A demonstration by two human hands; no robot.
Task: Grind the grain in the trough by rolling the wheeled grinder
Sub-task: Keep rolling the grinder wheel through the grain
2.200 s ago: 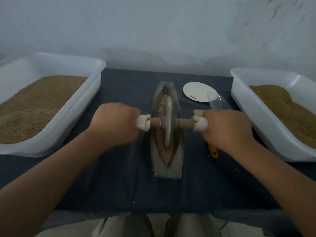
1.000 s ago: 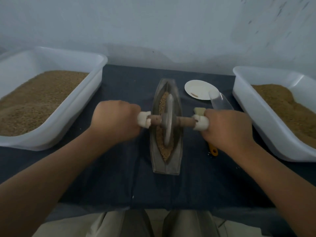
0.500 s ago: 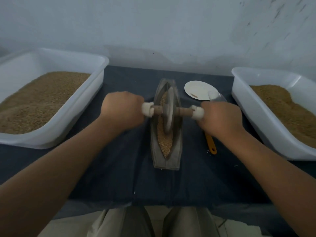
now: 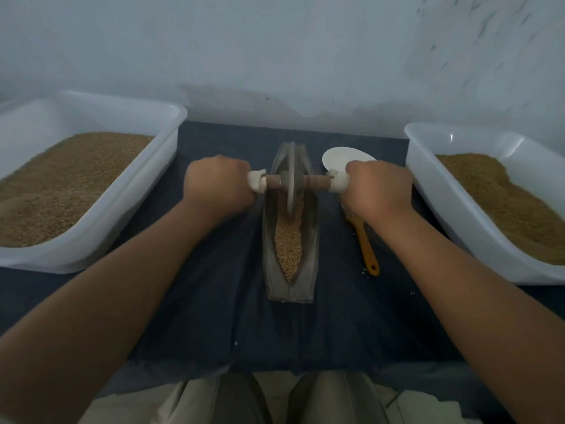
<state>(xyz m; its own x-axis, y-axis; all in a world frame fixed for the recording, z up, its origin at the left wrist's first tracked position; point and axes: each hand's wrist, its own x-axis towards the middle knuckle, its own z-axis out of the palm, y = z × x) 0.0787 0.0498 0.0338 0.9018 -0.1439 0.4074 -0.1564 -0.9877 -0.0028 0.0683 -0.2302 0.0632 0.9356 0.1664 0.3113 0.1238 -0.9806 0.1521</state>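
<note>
Both hands have pushed forward since a couple of seconds back, so the wheeled grinder point(image 4: 290, 182) went from mid-trough up to the far end, and the nearer stretch of grain point(image 4: 287, 246) is now uncovered

Left hand point(image 4: 218, 186) is fisted round the white-wrapped left end of the axle, right hand point(image 4: 379, 188) is fisted round the white-wrapped right end, knuckles up on both. The metal disc stands upright between the two hands on a wooden axle, its lower edge down in the boat-shaped trough point(image 4: 290, 293). The trough runs lengthwise from between the fists back toward the body, between the forearms, on a dark blue cloth point(image 4: 214, 316)

Just beyond the right hand there's a small white saucer point(image 4: 336, 157), partly hidden by the knuckles. Under the right wrist an orange-handled tool point(image 4: 365, 243) lies on the cloth, its head hidden so I can't tell what it is. Outside the left hand sits a white plastic tub point(image 4: 171, 117) of brown grain, and outside the right hand another white tub point(image 4: 428, 166) with the same sort of stuff heaped in it
</note>
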